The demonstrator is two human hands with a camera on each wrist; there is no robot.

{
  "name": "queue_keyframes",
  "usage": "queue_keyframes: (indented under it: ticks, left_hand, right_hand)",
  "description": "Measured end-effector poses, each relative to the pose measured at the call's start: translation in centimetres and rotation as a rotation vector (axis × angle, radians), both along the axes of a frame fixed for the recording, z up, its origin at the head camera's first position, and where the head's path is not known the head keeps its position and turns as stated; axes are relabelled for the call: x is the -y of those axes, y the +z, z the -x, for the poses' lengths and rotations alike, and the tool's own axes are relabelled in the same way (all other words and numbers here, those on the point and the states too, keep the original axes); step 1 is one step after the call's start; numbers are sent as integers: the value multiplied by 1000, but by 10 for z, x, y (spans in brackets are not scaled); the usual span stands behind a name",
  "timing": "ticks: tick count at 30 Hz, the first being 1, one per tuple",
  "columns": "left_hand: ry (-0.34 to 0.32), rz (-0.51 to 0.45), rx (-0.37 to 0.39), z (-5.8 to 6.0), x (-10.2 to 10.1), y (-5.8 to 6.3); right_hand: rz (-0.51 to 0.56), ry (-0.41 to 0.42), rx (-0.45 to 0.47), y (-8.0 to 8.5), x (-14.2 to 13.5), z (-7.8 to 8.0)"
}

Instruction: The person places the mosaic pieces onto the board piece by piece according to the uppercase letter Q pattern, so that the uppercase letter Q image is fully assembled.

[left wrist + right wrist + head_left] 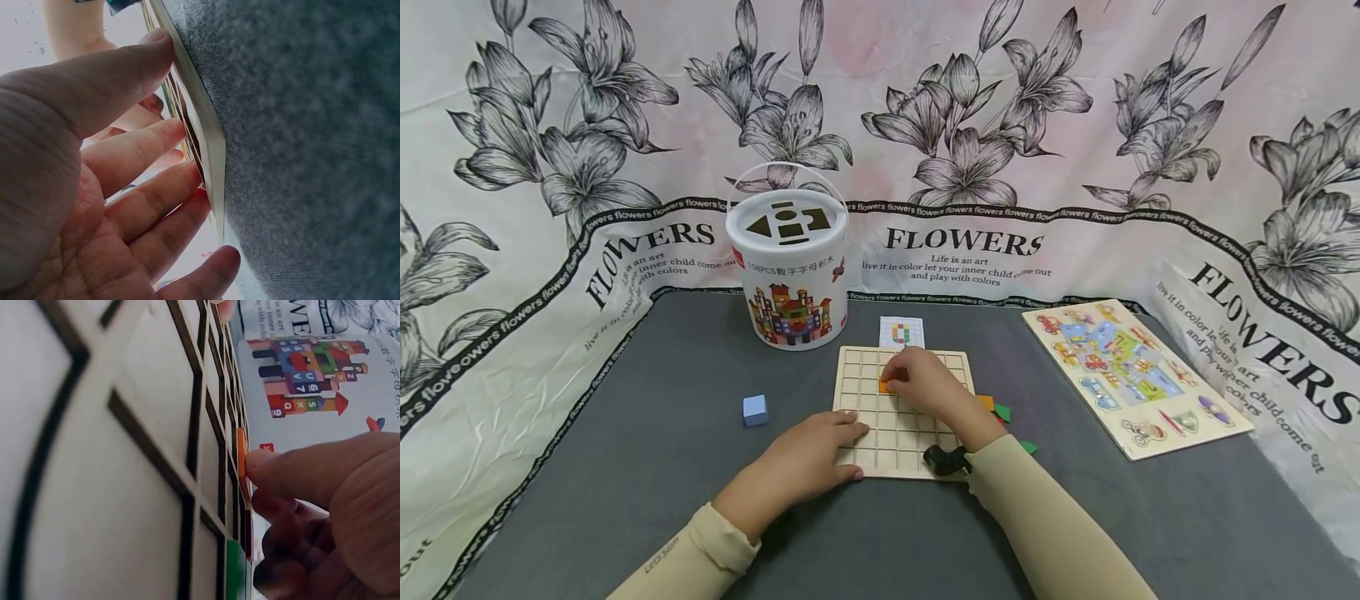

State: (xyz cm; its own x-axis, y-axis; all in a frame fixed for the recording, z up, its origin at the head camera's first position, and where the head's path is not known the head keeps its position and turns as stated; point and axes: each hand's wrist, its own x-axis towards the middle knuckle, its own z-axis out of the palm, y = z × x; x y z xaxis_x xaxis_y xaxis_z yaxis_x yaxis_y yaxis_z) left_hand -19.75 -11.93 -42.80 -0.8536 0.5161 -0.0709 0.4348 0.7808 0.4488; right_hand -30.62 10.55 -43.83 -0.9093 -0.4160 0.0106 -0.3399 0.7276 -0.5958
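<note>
A pale wooden grid board [880, 454] lies on the grey cloth. My right hand [928, 385] is over its upper part and pinches a small orange tile [883, 387] against the grid. In the right wrist view the thumb presses on that orange tile [241, 453], the other fingers curled beneath. A green tile [235, 569] and a dark red edge show in the grid close by, mostly hidden by the hand in the head view. At the board's left edge rests my left hand [808, 450], fingers loosely extended, thumb [156, 47] touching the near side.
A pattern card [901, 331] lies behind the board. Loose orange [985, 402] and green tiles [1002, 413] lie by its right edge, partly under my right forearm. A blue cube [755, 410], a white lidded bucket [790, 275] and a picture puzzle board [1120, 442] stand around.
</note>
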Motion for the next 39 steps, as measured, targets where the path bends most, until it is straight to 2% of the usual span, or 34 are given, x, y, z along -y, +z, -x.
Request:
queue_keyframes:
  ticks: [4,8,12,16,18,21,27,34,39]
  left_hand:
    - [-5,7,-7,1,0,-2]
    - [-2,9,3,2,0,-3]
    - [5,11,23,1,-2,-4]
    - [6,18,16,0,-3,-4]
    - [9,23,12,-1,-3,-4]
    - [20,30,12,-1,-3,-2]
    - [40,19,19,-3,-1,0]
    - [25,15,21,-2,0,-1]
    - [18,29,14,-2,0,0]
  right_hand:
    - [-11,10,-18,2,-2,-1]
    - [-10,-7,-21,11,-18,-4]
    - [-24,-95,-1,17,-59,-8]
    - [-46,-158,10,13,-110,-16]
    - [-63,-146,16,9,-130,-22]
    - [-90,-109,12,0,-146,-32]
    - [-110,-82,-36,-10,-146,-36]
    - [-103,-117,-24,-8,-144,-39]
    - [-48,-161,3,-4,-143,-41]
